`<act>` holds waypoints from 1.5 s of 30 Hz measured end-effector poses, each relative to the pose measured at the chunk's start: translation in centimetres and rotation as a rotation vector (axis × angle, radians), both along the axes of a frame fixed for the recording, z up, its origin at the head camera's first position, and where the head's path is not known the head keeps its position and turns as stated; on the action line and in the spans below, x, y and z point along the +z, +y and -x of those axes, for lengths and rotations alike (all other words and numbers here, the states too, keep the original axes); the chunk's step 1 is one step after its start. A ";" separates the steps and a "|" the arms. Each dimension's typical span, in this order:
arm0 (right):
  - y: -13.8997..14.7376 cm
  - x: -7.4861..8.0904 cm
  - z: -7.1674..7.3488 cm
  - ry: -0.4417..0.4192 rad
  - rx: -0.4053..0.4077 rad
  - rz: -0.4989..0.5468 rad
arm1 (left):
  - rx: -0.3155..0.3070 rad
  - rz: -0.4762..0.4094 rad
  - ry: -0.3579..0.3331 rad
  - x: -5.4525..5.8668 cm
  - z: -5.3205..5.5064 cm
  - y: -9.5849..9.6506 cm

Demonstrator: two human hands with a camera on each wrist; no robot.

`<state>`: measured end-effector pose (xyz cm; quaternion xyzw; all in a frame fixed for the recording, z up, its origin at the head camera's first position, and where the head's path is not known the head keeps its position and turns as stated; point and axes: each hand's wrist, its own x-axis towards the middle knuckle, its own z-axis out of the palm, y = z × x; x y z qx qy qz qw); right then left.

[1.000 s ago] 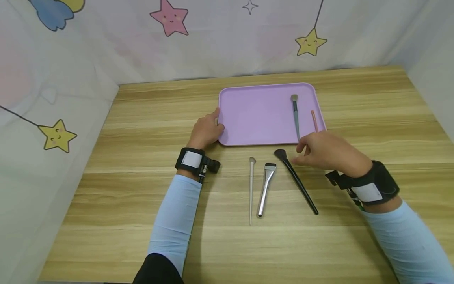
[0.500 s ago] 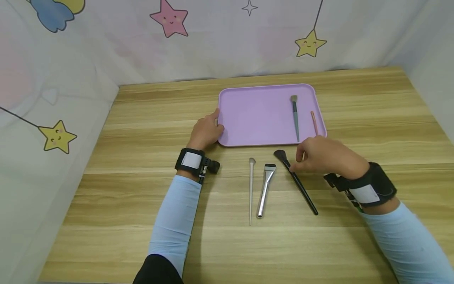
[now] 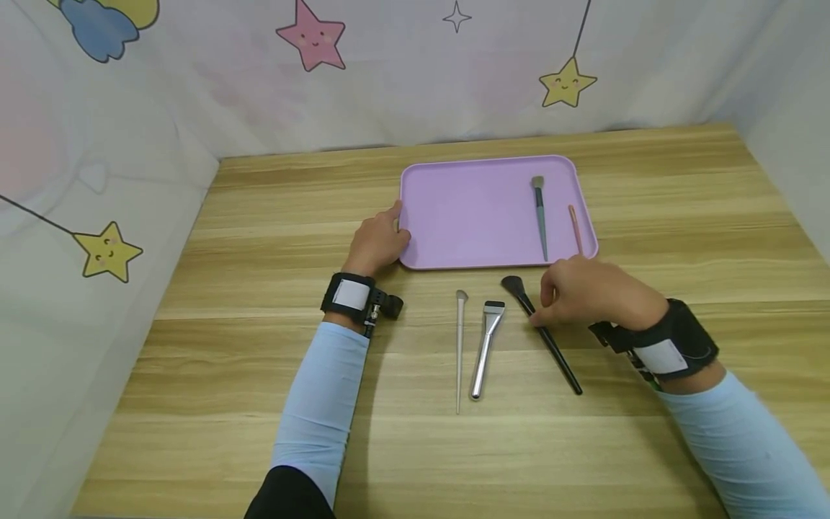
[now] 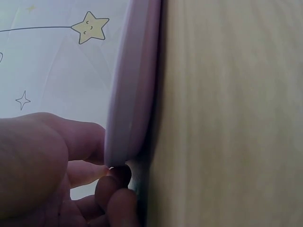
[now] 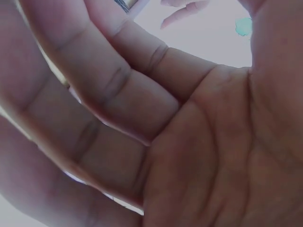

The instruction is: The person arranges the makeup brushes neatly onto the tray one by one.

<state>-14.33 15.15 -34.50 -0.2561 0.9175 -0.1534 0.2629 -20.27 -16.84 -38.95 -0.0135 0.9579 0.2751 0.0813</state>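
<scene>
Touching the long black makeup brush [image 3: 561, 360], the right hand [image 3: 588, 292] bends its fingers, clamped or not I cannot tell. The brush lies on the wood-grain surface [image 3: 681, 216] near the near edge of the rectangular lilac tray [image 3: 470, 213], whose left edge the left hand [image 3: 376, 241] pinches.

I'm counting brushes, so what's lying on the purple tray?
On the purple tray lie a green-handled brush and a slim orange stick; the right hand covers the stick's near end, which can't be seen.
</scene>
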 end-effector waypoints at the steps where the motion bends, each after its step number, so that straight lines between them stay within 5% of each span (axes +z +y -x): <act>1: 0.0 -0.1 0.0 -0.005 0.007 0.003 | -0.001 0.000 0.000 0.0 0.0 0.0; 20: -0.3 -1.2 0.2 -0.097 0.091 0.051 | 0.012 0.004 -0.001 0.1 0.0 0.0; 37: 0.2 -0.4 1.1 0.111 0.043 0.258 | 0.020 0.010 -0.014 -0.1 0.0 0.2; 45: 0.2 -0.3 1.4 0.114 -0.014 0.321 | 0.017 0.013 -0.011 -0.2 0.0 0.1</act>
